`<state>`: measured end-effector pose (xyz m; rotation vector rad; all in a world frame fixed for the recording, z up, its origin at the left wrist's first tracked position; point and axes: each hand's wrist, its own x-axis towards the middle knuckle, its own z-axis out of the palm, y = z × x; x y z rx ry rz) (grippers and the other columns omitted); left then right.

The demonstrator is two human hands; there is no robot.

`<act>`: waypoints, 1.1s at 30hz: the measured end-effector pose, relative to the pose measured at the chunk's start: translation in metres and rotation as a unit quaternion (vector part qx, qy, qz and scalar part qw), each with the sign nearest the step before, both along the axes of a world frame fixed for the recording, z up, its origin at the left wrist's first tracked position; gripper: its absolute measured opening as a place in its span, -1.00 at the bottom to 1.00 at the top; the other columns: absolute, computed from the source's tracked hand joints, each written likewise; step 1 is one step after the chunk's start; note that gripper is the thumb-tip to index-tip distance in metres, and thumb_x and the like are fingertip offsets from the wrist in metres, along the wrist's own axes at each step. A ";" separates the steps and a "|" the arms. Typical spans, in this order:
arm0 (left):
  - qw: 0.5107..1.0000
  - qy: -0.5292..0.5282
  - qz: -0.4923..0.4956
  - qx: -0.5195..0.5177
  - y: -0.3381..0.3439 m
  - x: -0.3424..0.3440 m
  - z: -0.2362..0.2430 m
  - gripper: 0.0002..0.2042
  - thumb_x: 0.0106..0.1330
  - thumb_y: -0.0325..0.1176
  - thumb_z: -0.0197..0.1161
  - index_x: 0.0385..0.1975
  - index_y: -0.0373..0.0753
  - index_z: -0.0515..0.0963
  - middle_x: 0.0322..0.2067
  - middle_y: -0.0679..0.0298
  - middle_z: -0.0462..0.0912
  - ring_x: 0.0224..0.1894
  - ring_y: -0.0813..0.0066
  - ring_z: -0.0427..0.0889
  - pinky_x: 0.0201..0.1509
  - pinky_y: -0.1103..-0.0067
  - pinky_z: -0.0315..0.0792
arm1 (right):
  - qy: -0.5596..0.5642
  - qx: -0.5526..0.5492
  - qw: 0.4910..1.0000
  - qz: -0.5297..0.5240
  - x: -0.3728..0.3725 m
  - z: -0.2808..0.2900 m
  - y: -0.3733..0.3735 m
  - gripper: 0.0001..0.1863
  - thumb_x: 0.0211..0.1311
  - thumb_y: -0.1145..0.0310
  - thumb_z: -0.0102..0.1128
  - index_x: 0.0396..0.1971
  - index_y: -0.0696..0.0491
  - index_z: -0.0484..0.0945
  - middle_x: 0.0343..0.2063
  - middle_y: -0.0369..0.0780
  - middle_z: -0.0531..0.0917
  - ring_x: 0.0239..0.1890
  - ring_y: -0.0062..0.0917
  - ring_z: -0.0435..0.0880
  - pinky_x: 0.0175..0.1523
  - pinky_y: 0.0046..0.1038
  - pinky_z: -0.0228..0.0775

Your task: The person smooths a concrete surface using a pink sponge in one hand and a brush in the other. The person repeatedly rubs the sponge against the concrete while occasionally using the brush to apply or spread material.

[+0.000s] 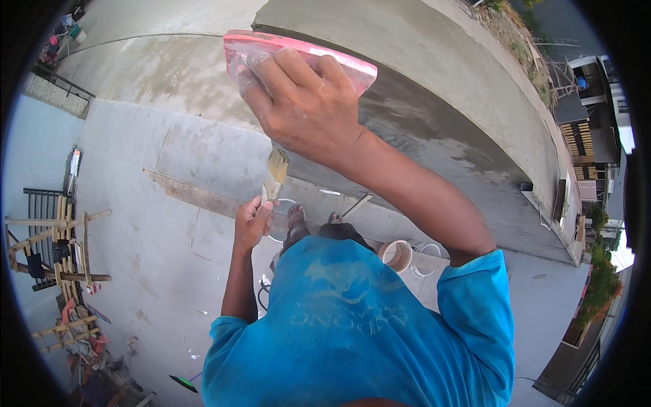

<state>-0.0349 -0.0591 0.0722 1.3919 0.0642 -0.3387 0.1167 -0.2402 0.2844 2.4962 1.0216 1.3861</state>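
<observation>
My right hand is raised, fingers wrapped round a worn pink hand float smeared with cement. The float lies along the edge of a grey plastered wall, where a darker, damp-looking face meets a paler top; whether it presses on the surface I cannot tell. Lower and to the left, my left hand is closed on the handle of a paintbrush. Its pale bristles point up, below my right wrist. The float's working face is hidden from view.
By my feet stand a pail and a round white-rimmed container. A long board lies on the concrete floor. Wooden trestles and scattered rubble are at the left; a broom head is at the lower left.
</observation>
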 end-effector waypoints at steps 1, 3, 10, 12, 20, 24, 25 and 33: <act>1.000 0.002 -0.001 -0.007 0.000 0.005 0.001 -0.61 0.54 -0.07 0.19 -0.15 -0.37 0.63 -0.67 0.44 0.42 -0.71 0.76 0.31 -0.63 0.70 0.19 | -0.001 -0.010 1.000 -0.018 0.010 0.009 0.007 -0.87 -0.05 0.31 0.33 -0.42 -0.12 0.72 -0.29 -0.47 0.66 -0.30 -0.67 0.56 -0.37 -0.52 0.18; 1.000 -0.008 -0.014 -0.012 0.000 0.013 0.006 -0.60 0.54 -0.06 0.19 -0.14 -0.38 0.63 -0.68 0.44 0.41 -0.71 0.76 0.30 -0.64 0.71 0.18 | -0.018 -0.003 0.999 -0.042 0.009 0.011 -0.006 -0.85 -0.05 0.31 0.33 -0.40 -0.14 0.73 -0.27 -0.48 0.66 -0.31 -0.67 0.56 -0.37 -0.53 0.19; 1.000 0.010 0.018 0.023 0.025 0.007 -0.008 -0.59 0.55 -0.05 0.17 -0.12 -0.37 0.63 -0.68 0.44 0.41 -0.72 0.77 0.28 -0.65 0.72 0.16 | -0.048 0.080 0.981 -0.169 -0.095 -0.016 -0.201 -0.54 -0.18 0.46 0.56 -0.19 -0.34 0.80 -0.21 -0.47 0.69 -0.41 -0.60 0.54 -0.36 -0.54 0.38; 0.999 0.018 0.047 0.014 0.030 0.001 -0.010 -0.59 0.55 -0.04 0.16 -0.12 -0.36 0.63 -0.67 0.44 0.41 -0.72 0.77 0.28 -0.64 0.72 0.16 | -0.057 0.064 0.986 -0.141 -0.092 -0.015 -0.200 -0.55 -0.17 0.44 0.57 -0.20 -0.33 0.80 -0.21 -0.46 0.70 -0.40 -0.61 0.55 -0.36 -0.55 0.39; 0.998 -0.039 0.056 -0.018 0.019 0.019 0.011 -0.59 0.54 -0.04 0.17 -0.11 -0.37 0.62 -0.65 0.44 0.43 -0.70 0.76 0.30 -0.63 0.72 0.17 | -0.074 0.093 0.992 0.029 0.025 -0.012 -0.001 -0.65 -0.03 0.38 0.39 -0.14 -0.17 0.77 -0.12 -0.45 0.74 -0.28 -0.60 0.56 -0.22 -0.52 0.31; 0.996 -0.069 0.046 0.029 0.028 0.010 0.017 -0.58 0.55 -0.04 0.17 -0.10 -0.38 0.61 -0.66 0.44 0.41 -0.71 0.76 0.29 -0.63 0.72 0.17 | -0.019 0.050 0.998 0.032 0.028 -0.052 0.002 -0.69 0.00 0.34 0.33 -0.17 -0.13 0.76 -0.10 -0.44 0.75 -0.26 -0.58 0.56 -0.18 -0.51 0.30; 0.995 -0.076 0.050 0.036 0.034 0.003 0.015 -0.58 0.55 -0.04 0.16 -0.09 -0.38 0.61 -0.66 0.44 0.41 -0.71 0.76 0.29 -0.63 0.72 0.18 | -0.007 0.051 0.998 0.027 0.017 -0.055 -0.015 -0.69 0.00 0.34 0.33 -0.18 -0.12 0.76 -0.10 -0.44 0.75 -0.26 -0.58 0.56 -0.18 -0.51 0.30; 0.993 -0.010 0.116 0.004 0.034 -0.013 0.003 -0.58 0.56 -0.03 0.15 -0.11 -0.37 0.60 -0.66 0.43 0.40 -0.72 0.75 0.29 -0.66 0.71 0.17 | 0.023 0.021 0.999 0.034 0.013 -0.055 -0.017 -0.71 0.00 0.33 0.30 -0.21 -0.08 0.78 -0.06 -0.44 0.75 -0.22 -0.56 0.57 -0.06 -0.49 0.37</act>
